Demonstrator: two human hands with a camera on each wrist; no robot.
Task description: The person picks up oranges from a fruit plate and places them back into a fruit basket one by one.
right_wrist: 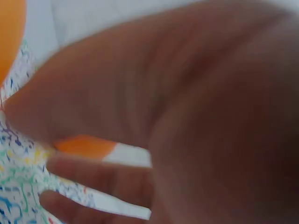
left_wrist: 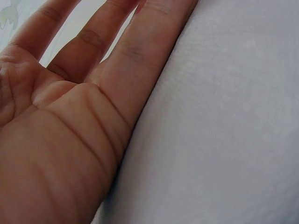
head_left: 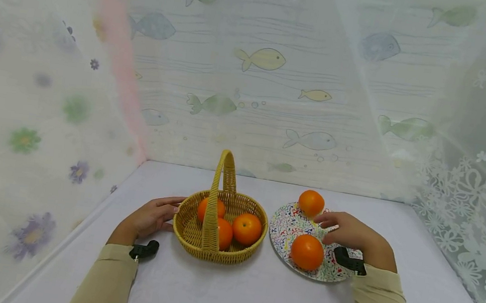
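- Left hand (head_left: pixel 150 218), fingers straight, rests on the table (head_left: pixel 252 294) against the wicker basket (head_left: pixel 220 222) holding three oranges.
- Right hand (head_left: pixel 349 231), fingers loosely spread and holding nothing, hovers over the patterned plate (head_left: pixel 283 227) near the table's far edge, between two oranges (head_left: pixel 311 203).
- Likely mid-transfer; next comes closing on one orange.

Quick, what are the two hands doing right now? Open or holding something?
Left hand: open, fingers straight, touching the basket.
Right hand: open over the plate, holding nothing, between two oranges.

left hand (left_wrist: pixel 60 140) | fingers (left_wrist: pixel 135 56) straight | resting on white tabletop (left_wrist: pixel 224 130)
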